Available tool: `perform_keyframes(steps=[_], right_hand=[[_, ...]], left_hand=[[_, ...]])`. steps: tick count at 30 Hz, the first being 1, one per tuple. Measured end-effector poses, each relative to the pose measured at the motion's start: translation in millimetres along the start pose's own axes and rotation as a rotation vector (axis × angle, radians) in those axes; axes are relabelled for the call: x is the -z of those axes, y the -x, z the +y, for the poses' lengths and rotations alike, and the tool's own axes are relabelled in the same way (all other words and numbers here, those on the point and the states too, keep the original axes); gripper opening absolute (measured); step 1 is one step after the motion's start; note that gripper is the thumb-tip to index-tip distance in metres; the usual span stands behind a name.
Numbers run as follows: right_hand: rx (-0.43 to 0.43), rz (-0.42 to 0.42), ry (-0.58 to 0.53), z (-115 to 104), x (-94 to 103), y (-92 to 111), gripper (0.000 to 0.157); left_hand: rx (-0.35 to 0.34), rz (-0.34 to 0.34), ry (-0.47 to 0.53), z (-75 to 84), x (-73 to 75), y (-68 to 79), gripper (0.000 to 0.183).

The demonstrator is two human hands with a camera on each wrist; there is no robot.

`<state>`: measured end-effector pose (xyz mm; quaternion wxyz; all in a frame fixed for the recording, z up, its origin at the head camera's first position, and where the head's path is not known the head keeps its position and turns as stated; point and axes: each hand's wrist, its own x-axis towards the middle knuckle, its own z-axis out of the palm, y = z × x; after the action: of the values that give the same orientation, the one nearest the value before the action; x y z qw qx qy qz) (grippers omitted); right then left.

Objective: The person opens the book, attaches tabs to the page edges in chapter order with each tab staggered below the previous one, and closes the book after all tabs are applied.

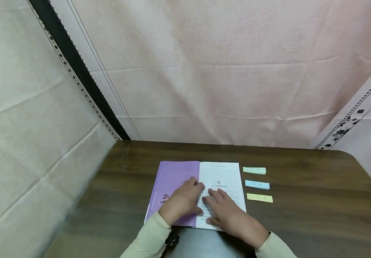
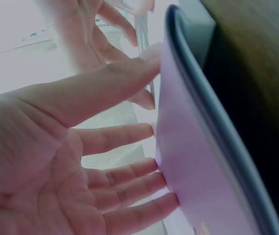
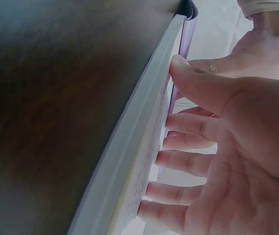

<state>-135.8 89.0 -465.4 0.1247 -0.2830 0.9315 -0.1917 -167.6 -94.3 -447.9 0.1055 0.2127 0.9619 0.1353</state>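
An open book lies on the table, with a purple inside cover [image 1: 180, 172] on the left and a white printed page [image 1: 219, 170] on the right. My left hand [image 1: 183, 200] rests near the spine, and in the left wrist view its extended fingertips [image 2: 171, 200] touch the purple sheet [image 2: 193, 142]. Over the white page lies my right hand [image 1: 230, 216]; the right wrist view has its straight fingertips [image 3: 144, 208] on the print, above the thick edge of the page block [image 3: 134, 132]. Neither hand grips anything.
Right of the book are a green paper strip [image 1: 254, 170], a blue strip [image 1: 257, 185] and a yellow strip [image 1: 259, 197], one below another. The brown wooden table [image 1: 318, 190] ends at a pale hanging cloth [image 1: 237, 89] behind, with another cloth [image 1: 27, 143] at left.
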Motion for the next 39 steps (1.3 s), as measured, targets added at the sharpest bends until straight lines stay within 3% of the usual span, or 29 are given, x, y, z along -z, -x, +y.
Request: perform_keyframes(steps=[11, 20, 26, 33, 39], right_hand=[[0.019, 0.03, 0.016, 4.6, -2.0, 4.6, 0.06], [0.127, 0.245, 0.062, 46.7, 14.7, -1.2, 0.037], [-0.002, 0.276, 0.091, 79.5, 39.6, -5.8, 0.039], [-0.208, 0.206, 0.026, 119.7, 72.2, -7.8, 0.051], [-0.245, 0.207, 0.096, 146.7, 79.8, -7.9, 0.052]], left_hand=[[-0.003, 0.006, -0.007, -0.9, -1.8, -3.7, 0.065], [0.0, -0.014, -0.057, -1.2, -1.4, -3.9, 0.07], [0.008, -0.025, -0.059, -0.5, -3.8, -3.0, 0.069], [0.002, -0.005, -0.007, -5.2, -5.4, -2.1, 0.07], [0.011, 0.015, 0.122, -13.6, -5.2, 0.4, 0.075]])
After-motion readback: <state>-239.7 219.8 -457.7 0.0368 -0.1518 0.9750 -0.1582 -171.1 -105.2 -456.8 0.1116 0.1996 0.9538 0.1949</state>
